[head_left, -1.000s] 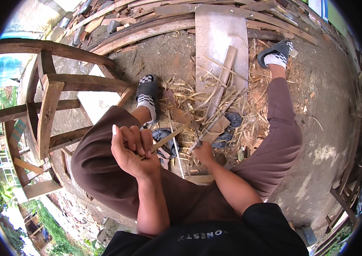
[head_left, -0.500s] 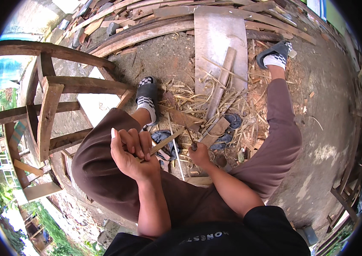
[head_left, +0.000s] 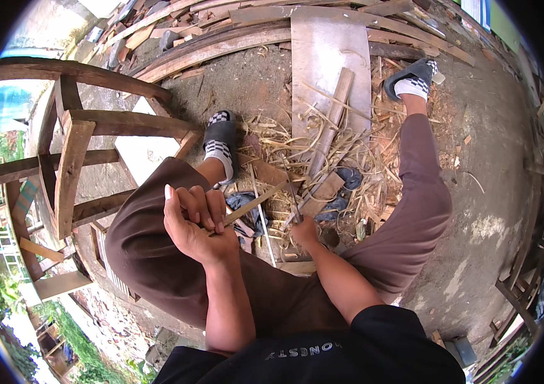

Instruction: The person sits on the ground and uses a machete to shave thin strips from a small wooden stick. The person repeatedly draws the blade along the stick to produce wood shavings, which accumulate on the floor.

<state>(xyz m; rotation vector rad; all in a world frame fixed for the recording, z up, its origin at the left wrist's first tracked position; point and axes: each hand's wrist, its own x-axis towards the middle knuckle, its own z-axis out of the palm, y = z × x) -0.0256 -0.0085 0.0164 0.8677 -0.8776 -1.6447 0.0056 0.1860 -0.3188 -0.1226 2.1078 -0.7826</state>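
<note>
My left hand [head_left: 200,221] is raised over my left knee, fingers curled in on the near end of a thin, flat strip of wood or bamboo [head_left: 257,203]. The strip points away to the right, its far end close to the blade of a knife [head_left: 293,197]. That knife stands tilted in my closed right hand [head_left: 304,232], blade forward, and its handle is mostly hidden by my fingers. Whether blade and strip touch I cannot tell. Curled shavings [head_left: 278,144] lie in a heap on the ground between my feet.
A pale flat board [head_left: 304,51] lies beyond the shavings, with a long wooden piece [head_left: 336,118] across it. Dark wooden furniture frames [head_left: 124,128] stand at the left. Stacked planks [head_left: 220,51] run along the back. Dark crumpled plastic [head_left: 246,208] lies below the hands.
My right hand has shifted slightly nearer and to the right, and the knife blade now stands more upright beside the strip's end. My left hand keeps its hold, almost in place.
</note>
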